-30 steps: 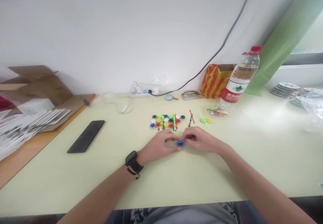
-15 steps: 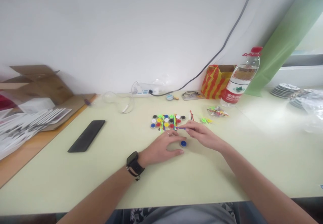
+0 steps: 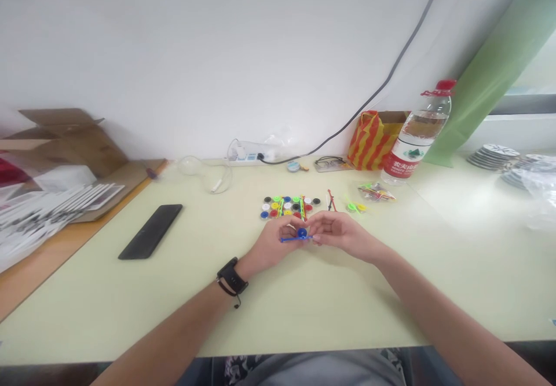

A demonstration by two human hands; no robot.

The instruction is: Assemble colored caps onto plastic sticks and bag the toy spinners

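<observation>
My left hand [image 3: 271,244] and my right hand [image 3: 339,232] meet just above the pale green table [image 3: 304,299], fingers pinched together. Between them sits a small blue disc [image 3: 302,233] with a thin blue stick [image 3: 290,239] running through or under it, pointing left. My left fingers hold the stick; my right fingertips pinch the disc side. A black watch [image 3: 231,279] is on my left wrist. Just beyond my hands lies a grid of small coloured discs [image 3: 289,206] with coloured sticks laid across it.
A black phone [image 3: 150,231] lies to the left. A water bottle [image 3: 414,137], a striped bag [image 3: 369,141], a power strip [image 3: 249,153] and loose sticks [image 3: 373,192] stand along the back. Cardboard and stacked papers [image 3: 47,206] fill the left edge; stacked plates [image 3: 493,155] sit far right.
The blue disc lay on the table half a second ago with my right hand holding the blue stick; now both hands have lifted disc and stick together.
</observation>
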